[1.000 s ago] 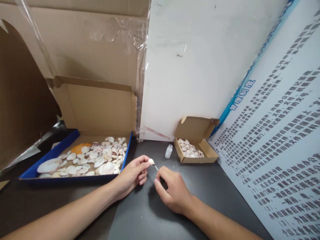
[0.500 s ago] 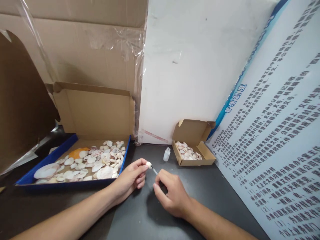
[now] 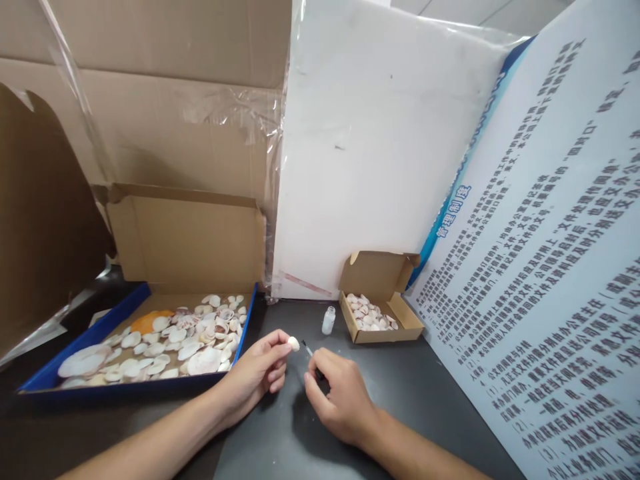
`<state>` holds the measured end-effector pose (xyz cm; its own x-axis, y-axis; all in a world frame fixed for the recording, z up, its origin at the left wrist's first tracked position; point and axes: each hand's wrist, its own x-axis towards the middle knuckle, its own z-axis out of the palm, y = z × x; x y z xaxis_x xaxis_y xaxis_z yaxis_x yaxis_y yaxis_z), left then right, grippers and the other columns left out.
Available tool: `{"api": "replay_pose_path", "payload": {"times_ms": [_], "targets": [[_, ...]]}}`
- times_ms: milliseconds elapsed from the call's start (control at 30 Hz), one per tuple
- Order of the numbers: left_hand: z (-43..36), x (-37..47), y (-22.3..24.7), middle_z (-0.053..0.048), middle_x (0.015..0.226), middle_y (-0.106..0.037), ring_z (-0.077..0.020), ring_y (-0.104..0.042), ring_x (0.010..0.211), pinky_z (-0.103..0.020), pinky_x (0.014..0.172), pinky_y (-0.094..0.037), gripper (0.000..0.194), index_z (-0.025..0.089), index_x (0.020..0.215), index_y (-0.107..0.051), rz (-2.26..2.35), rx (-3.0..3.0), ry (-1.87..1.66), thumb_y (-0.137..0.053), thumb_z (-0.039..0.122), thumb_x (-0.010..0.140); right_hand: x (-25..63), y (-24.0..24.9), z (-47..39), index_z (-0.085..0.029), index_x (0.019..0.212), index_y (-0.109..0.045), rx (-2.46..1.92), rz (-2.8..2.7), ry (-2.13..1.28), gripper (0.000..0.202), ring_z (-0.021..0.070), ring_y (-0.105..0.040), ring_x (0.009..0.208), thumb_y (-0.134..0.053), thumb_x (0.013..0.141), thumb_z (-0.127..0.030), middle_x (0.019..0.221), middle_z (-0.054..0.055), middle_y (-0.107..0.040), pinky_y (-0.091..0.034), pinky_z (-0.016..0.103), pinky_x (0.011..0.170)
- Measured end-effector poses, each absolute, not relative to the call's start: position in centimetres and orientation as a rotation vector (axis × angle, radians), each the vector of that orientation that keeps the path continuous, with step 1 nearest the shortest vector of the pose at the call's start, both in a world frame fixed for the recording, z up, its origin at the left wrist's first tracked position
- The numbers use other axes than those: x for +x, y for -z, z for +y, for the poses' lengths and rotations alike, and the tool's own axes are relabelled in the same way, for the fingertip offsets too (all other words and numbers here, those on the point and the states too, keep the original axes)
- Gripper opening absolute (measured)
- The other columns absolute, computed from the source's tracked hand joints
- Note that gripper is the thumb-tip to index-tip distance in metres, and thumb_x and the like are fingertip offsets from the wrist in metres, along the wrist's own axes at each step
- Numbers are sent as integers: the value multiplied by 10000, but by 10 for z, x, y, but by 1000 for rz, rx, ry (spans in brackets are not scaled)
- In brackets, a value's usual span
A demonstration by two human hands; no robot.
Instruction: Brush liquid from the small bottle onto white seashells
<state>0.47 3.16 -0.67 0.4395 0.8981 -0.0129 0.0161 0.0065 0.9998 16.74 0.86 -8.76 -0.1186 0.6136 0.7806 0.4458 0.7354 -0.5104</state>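
Observation:
Between the thumb and fingertips of my left hand [image 3: 260,365] is a small whitish seashell [image 3: 293,344]. My right hand [image 3: 340,395] grips a small brush [image 3: 307,348] with a dark tip and a pale stem; its handle is mostly hidden in my fingers. The brush tip points at the shell, with a small gap between them. Just beyond my hands, an uncapped little glass bottle [image 3: 328,321] stands upright, holding something whitish.
At the left, a blue-edged cardboard box [image 3: 185,240] with its lid up holds many seashells [image 3: 205,360]. A smaller open cardboard box [image 3: 407,323] at the right holds more shells [image 3: 373,313]. A white panel [image 3: 360,153] and a printed board [image 3: 540,267] stand behind and right.
The brush tip has come away from the shell, leaving a gap. The shell has turned slightly in my left fingers. The whole view has tilted up a little.

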Motion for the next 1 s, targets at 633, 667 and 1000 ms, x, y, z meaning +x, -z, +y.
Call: {"api": "replay_pose_path", "payload": {"times_ms": [633, 667, 1000], "targets": [[29, 8, 5, 117, 491, -294, -46, -179, 430, -196, 412, -185, 440, 211, 780, -422, 884, 1398, -858, -768, 465, 682, 163, 89, 9, -176, 711, -467, -762, -1763, -159, 118, 90, -463, 601, -502, 822, -196, 674, -14, -531, -289, 201, 575], [29, 9, 5, 117, 492, -295, -46, -178, 432, -197, 414, -184, 444, 211, 779, -421, 885, 1396, -859, -770, 466, 677, 163, 89, 9, -176, 708, -466, -754, -1770, -158, 114, 88, -462, 598, -505, 815, -192, 674, -14, -532, -288, 200, 571], [27, 9, 5, 118, 491, -288, -45, -183, 432, -199, 419, -174, 456, 207, 781, -443, 885, 1397, -860, -781, 487, 657, 161, 90, 12, -183, 699, -456, -706, -1754, -75, 82, 95, -467, 570, -487, 775, -196, 651, -12, -527, -293, 206, 549]]}}
